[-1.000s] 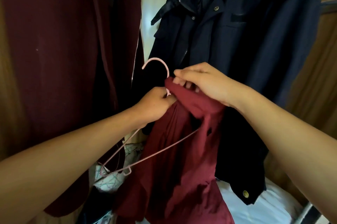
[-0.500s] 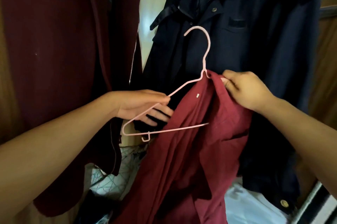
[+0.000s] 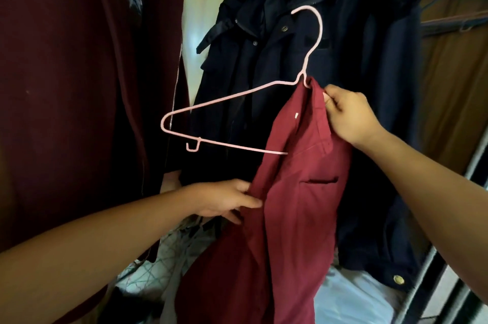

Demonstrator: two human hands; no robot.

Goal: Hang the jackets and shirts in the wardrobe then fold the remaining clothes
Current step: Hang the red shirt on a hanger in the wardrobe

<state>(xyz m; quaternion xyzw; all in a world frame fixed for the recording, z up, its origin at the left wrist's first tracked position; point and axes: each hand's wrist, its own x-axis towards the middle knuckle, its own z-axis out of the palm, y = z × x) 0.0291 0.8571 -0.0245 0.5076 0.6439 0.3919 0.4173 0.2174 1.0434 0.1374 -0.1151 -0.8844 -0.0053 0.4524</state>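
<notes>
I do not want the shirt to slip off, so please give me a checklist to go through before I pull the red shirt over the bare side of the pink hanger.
1. Collar of the red shirt pinched by the right hand, beside the neck of the pink hanger: ok.
2. One hanger arm under the shirt: ok.
3. Other hanger arm covered: not ok, it is bare.
4. Front edge of the shirt gripped by the left hand: ok.
5. Free place on the wardrobe rail: cannot tell, the rail is out of view.
</notes>
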